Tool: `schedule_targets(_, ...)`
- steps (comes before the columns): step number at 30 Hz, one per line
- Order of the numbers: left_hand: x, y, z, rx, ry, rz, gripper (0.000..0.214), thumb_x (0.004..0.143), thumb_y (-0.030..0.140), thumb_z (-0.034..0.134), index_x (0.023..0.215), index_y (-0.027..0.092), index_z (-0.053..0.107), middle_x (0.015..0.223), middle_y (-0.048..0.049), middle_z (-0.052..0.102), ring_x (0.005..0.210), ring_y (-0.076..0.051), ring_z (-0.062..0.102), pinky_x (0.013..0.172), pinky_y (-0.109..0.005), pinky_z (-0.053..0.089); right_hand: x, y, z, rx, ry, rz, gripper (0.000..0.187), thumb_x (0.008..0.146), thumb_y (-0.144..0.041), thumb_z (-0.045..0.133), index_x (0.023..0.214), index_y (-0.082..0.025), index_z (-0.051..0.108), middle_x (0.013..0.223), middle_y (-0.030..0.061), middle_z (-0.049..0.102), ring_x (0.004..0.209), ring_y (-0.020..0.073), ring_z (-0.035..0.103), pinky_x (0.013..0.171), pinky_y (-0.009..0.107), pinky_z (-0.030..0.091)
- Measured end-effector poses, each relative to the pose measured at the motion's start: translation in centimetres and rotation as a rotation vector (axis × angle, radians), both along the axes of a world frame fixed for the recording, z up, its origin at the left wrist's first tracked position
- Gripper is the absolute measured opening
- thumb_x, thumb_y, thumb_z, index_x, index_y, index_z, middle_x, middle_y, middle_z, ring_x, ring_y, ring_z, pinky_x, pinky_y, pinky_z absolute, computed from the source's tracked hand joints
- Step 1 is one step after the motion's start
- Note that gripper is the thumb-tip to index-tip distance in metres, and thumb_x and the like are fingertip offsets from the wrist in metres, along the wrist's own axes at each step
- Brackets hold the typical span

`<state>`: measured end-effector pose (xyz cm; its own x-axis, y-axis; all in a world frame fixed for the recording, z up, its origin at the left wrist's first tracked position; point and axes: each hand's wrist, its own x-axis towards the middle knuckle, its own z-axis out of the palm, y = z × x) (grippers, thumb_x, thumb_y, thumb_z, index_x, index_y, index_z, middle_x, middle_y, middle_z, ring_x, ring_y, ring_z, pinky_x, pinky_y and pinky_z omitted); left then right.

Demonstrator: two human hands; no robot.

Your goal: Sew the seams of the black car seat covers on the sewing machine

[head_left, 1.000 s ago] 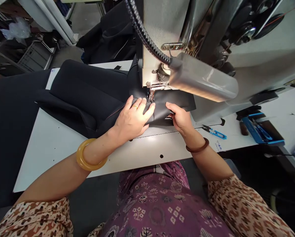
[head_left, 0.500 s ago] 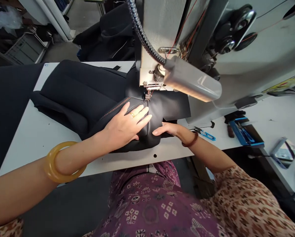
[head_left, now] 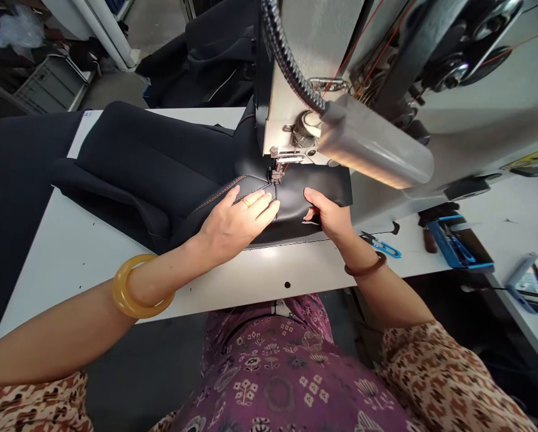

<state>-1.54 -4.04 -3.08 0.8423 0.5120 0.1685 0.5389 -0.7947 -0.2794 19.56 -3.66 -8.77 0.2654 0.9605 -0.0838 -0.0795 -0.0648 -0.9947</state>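
A black seat cover (head_left: 156, 165), part fabric and part smooth leather-like panel, lies across the white sewing table. Its panel seam runs under the presser foot (head_left: 275, 174) of a sewing machine (head_left: 291, 78), close to a line of orange stitching. My left hand (head_left: 235, 225) rests flat on the cover just left of the foot, fingers stretched toward the seam. To the right of the foot, my right hand (head_left: 332, 216) grips the near edge of the panel, thumb on top and the other fingers partly hidden underneath.
A grey lamp (head_left: 377, 144) on a flexible neck juts out beside the needle. Blue-handled thread snips (head_left: 383, 246) lie right of my right hand, before a blue tray (head_left: 458, 246) of tools. More black covers (head_left: 206, 66) are heaped behind the white table (head_left: 233, 279).
My right hand has shifted up and right along the panel and now pinches its edge. The panel's near edge, bunched before, lies flatter. My left hand keeps its place on the cover.
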Motion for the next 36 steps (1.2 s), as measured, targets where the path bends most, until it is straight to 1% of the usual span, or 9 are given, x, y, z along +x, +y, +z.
schedule_targets(7,0.1,1.7,0.7,0.007,-0.004,0.019,0.053,0.08,-0.001,0.037,0.128,0.014,0.055,0.124,-0.0145,0.062,0.111,-0.026,0.06,0.1,-0.05,0.045,-0.3,1.9,0.6,-0.014,0.034,-0.038,0.025,0.061,-0.038,0.071,0.053,-0.019,0.057,0.043,-0.0066,0.049,0.039,0.008,0.049,0.045,0.022,0.047)
schedule_targets(14,-0.2,2.3,0.5,0.004,-0.055,-0.103,0.049,0.08,-0.001,0.039,0.121,0.015,0.061,0.114,-0.008,0.068,0.109,-0.023,0.06,0.098,-0.042,0.047,-0.4,3.0,0.7,-0.007,0.067,-0.066,0.025,0.055,-0.038,0.071,0.053,-0.019,0.055,0.044,-0.0072,0.048,0.036,0.0076,0.045,0.041,0.024,0.044)
schedule_targets(23,-0.5,5.0,0.5,0.032,-0.069,-0.067,0.045,0.082,0.006,0.042,0.117,0.023,0.064,0.102,-0.0077,0.066,0.086,-0.019,0.063,0.093,-0.042,0.048,-0.1,5.1,0.2,0.031,-0.04,-0.037,0.032,0.072,-0.029,0.062,0.045,-0.018,0.048,0.038,-0.0059,0.044,0.037,0.007,0.043,0.048,0.023,0.045)
schedule_targets(25,-0.5,5.0,0.6,0.012,-0.063,-0.052,0.043,0.085,0.009,0.042,0.12,0.023,0.062,0.106,-0.0091,0.065,0.09,-0.02,0.064,0.095,-0.044,0.047,-0.1,5.6,0.1,0.055,-0.079,-0.029,0.036,0.075,-0.031,0.061,0.044,-0.018,0.047,0.037,-0.0054,0.044,0.036,0.0072,0.042,0.047,0.023,0.044)
schedule_targets(28,-1.4,2.6,0.6,0.036,-0.087,-0.033,0.041,0.089,0.014,0.043,0.127,0.023,0.057,0.119,-0.0104,0.062,0.11,-0.025,0.06,0.099,-0.047,0.044,0.3,5.0,0.2,0.083,-0.219,0.012,0.041,0.079,-0.038,0.057,0.045,-0.018,0.048,0.04,-0.0035,0.047,0.039,0.0089,0.046,0.05,0.025,0.046)
schedule_targets(30,-3.2,0.0,-0.1,0.066,-0.19,0.045,0.041,0.09,0.017,0.044,0.13,0.023,0.053,0.127,-0.0108,0.059,0.121,-0.027,0.054,0.102,-0.047,0.042,1.1,3.2,0.1,0.107,-0.395,0.041,0.036,0.079,-0.04,0.058,0.051,-0.017,0.054,0.048,-0.0013,0.055,0.048,0.0112,0.054,0.057,0.026,0.048)
schedule_targets(33,-7.4,-3.5,-2.3,0.053,-0.455,0.338,0.047,0.091,0.024,0.048,0.137,0.02,0.044,0.136,-0.0149,0.052,0.127,-0.027,0.05,0.103,-0.044,0.042,2.3,-1.0,-0.8,0.292,-0.636,-0.084,0.017,0.078,-0.033,0.06,0.073,-0.018,0.064,0.071,0.0016,0.067,0.069,0.014,0.062,0.071,0.028,0.049)
schedule_targets(35,-10.2,-4.6,-4.5,-0.033,-0.606,0.569,0.051,0.091,0.032,0.048,0.139,0.016,0.04,0.13,-0.0164,0.057,0.116,-0.025,0.057,0.091,-0.037,0.05,2.3,-4.0,-2.0,0.405,-0.589,-0.226,0.011,0.077,-0.028,0.059,0.082,-0.019,0.064,0.08,0.002,0.068,0.077,0.0134,0.063,0.076,0.028,0.048)
schedule_targets(36,-11.3,-4.9,-5.6,-0.081,-0.637,0.649,0.046,0.092,0.035,0.046,0.133,0.015,0.047,0.118,-0.0147,0.064,0.103,-0.023,0.064,0.08,-0.033,0.053,1.9,-5.3,-2.7,0.383,-0.475,-0.248,0.01,0.076,-0.025,0.06,0.082,-0.019,0.064,0.079,0.0012,0.068,0.075,0.0124,0.062,0.075,0.027,0.048)
